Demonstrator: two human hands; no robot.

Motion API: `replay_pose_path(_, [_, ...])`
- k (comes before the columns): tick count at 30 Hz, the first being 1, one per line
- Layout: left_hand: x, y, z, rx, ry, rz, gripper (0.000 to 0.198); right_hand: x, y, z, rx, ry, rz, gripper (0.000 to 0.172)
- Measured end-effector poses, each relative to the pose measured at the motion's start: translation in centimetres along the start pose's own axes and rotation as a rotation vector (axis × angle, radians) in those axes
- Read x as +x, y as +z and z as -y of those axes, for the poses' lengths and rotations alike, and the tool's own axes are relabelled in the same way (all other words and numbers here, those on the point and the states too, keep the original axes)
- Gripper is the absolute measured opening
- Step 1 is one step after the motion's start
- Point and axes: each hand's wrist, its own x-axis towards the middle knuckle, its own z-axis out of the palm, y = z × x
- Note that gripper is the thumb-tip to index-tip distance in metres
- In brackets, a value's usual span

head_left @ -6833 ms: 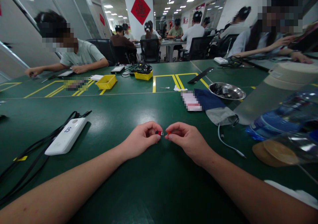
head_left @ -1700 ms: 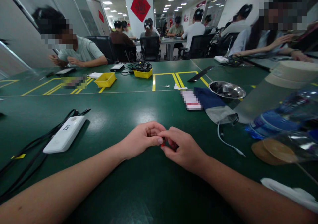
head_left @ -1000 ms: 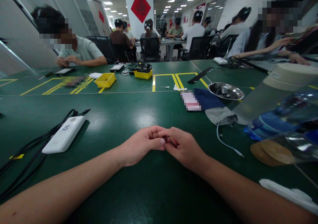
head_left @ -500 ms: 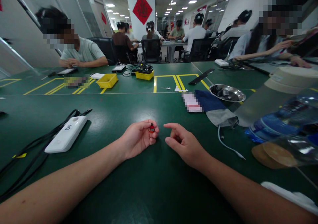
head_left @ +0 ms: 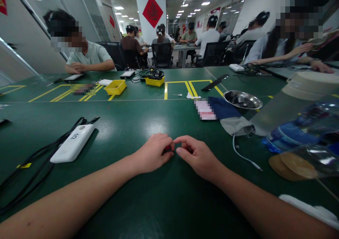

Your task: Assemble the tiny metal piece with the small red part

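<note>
My left hand [head_left: 155,153] is palm down over the green table, its fingers curled round a small red and black piece [head_left: 167,148]. Only a dark sliver with a little red shows between thumb and fingers; its kind cannot be made out. Close on the right is my right hand [head_left: 197,154], half curled, with the index finger and thumb apart and nothing visible between them. Its index fingertip comes very near the left fingers; whether they touch is unclear.
Left of me lies a white power bank [head_left: 72,143] with black cables [head_left: 39,168]. Farther off stand a yellow tray [head_left: 116,88] and a steel bowl [head_left: 243,100]. A blue-and-grey pouch [head_left: 230,117], a large tumbler [head_left: 286,97] and plastic bottles [head_left: 293,129] crowd the right. Other people sit around.
My left hand has rolled over from palm up to palm down, covering most of the red and black piece. The gap to my right hand has narrowed; the right hand barely moved.
</note>
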Motion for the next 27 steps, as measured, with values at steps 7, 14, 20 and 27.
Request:
replay_pose_path(7, [-0.1, 0.0, 0.3, 0.063, 0.068, 0.034, 0.013, 0.1, 0.0, 0.4, -0.001, 0.000, 0.017, 0.017])
replay_pose_path(14, [0.7, -1.0, 2.7, 0.153, 0.033, 0.018, 0.014, 0.0, -0.1, 0.6, -0.051, -0.020, 0.009, 0.015])
replay_pose_path(20, [0.0, -5.9, 10.7, 0.001, -0.485, -0.244, 0.003, 0.0, -0.3, 1.1, -0.083, -0.029, 0.035, 0.013])
replay_pose_path(27, [-3.4, -10.0, 15.7, -0.193, -0.845, -0.699, 0.012, 0.0, -0.3, 1.1, -0.110, -0.078, 0.058, 0.013])
